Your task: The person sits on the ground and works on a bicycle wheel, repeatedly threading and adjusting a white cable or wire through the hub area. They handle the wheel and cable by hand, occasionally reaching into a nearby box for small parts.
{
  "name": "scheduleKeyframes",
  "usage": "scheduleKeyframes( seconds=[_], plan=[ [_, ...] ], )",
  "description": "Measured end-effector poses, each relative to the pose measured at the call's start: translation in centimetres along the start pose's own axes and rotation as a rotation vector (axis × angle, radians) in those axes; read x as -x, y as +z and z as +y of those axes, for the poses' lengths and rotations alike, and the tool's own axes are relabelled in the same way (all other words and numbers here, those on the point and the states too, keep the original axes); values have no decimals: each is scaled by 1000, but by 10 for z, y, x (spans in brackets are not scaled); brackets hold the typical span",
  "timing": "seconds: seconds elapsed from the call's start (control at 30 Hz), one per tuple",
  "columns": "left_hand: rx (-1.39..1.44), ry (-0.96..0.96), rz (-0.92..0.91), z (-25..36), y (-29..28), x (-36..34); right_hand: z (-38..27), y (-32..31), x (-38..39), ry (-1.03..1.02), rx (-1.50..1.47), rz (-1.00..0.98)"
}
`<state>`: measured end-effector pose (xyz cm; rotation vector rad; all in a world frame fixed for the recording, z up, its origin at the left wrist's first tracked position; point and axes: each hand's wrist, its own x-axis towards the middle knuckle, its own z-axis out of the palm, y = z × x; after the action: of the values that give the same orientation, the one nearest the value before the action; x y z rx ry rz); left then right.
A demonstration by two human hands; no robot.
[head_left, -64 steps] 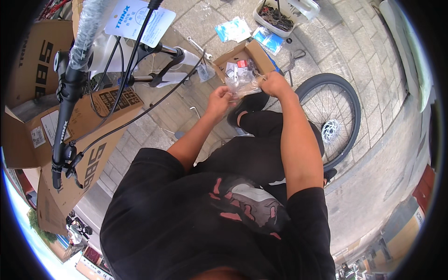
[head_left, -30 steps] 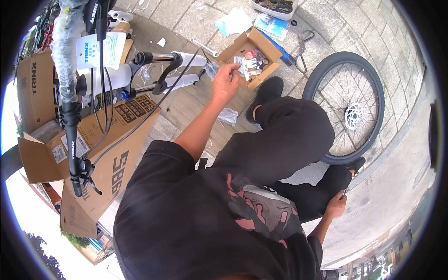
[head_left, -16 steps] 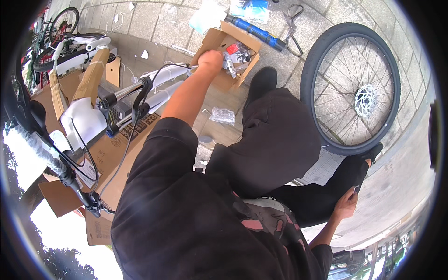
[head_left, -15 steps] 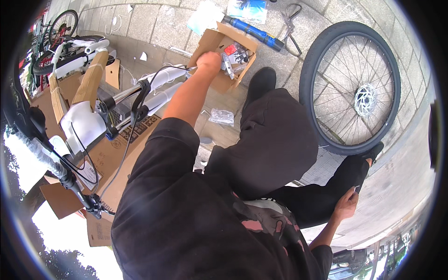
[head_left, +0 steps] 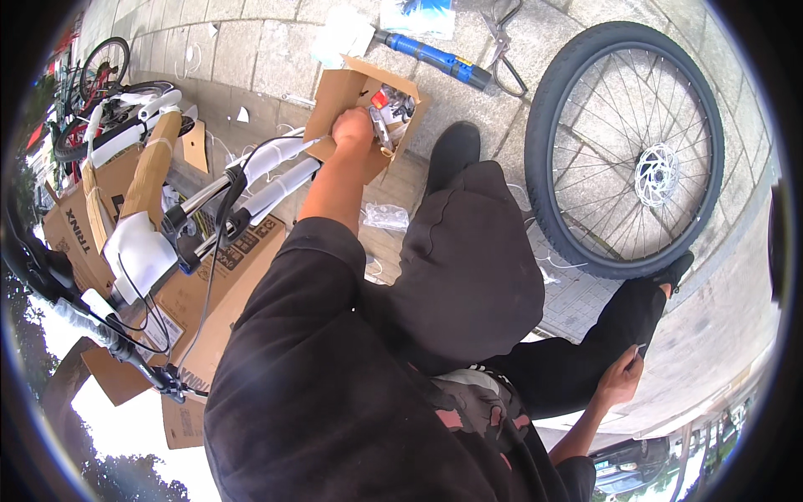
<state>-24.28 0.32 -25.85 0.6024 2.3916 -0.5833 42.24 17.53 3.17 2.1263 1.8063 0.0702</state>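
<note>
My left hand [head_left: 353,125] reaches into an open cardboard box [head_left: 335,96]. Its fingers are curled and mostly hidden, so what they hold cannot be made out. Beside it in the box lie a red reflector [head_left: 381,98], a silvery elongated part [head_left: 381,130] and several small bagged parts. Low on the right, my right hand [head_left: 621,378] is closed around a small thin piece, whose pale tip shows above the fingers near my dark trouser leg. A bicycle wheel [head_left: 539,159] with a disc brake rotor [head_left: 657,174] lies on the paving to the right.
A partly wrapped bicycle frame and fork [head_left: 276,188] stand at the left, over a large cardboard carton [head_left: 196,293]. Beyond the box lie a blue cylindrical tool [head_left: 435,58], scissors [head_left: 499,50] and plastic bags [head_left: 418,17]. A clear plastic bag [head_left: 386,217] lies near my knee.
The view has shifted, so the box and left hand appear farther left and slightly lower. My left hand remains in the box. My right hand stays closed in about the same place.
</note>
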Motion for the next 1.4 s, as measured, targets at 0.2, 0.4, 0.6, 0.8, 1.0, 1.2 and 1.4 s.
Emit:
scheduleKeyframes(
  seconds=[0.2,0.4,0.6,0.8,1.0,1.2,1.4],
  plan=[
    [-29,11,62,-10,14,-14,2,2,-1,2,6,-10],
    [151,123,94,-29,13,-17,2,1,-2,-23,8,1],
    [1031,101,28,-24,-37,29,-2,-1,1,-16,29,-28],
    [869,22,-219,-35,-64,28,-7,-1,3,-57,50,10],
    [-171,352,-84,-44,5,-12,-14,-1,-2,-112,60,32],
    [-426,200,-215,-1,-3,-5,-6,5,-2,-112,79,37],
    [-228,0,-245,1,6,-20,-8,5,-6,-140,81,49]
  ],
)
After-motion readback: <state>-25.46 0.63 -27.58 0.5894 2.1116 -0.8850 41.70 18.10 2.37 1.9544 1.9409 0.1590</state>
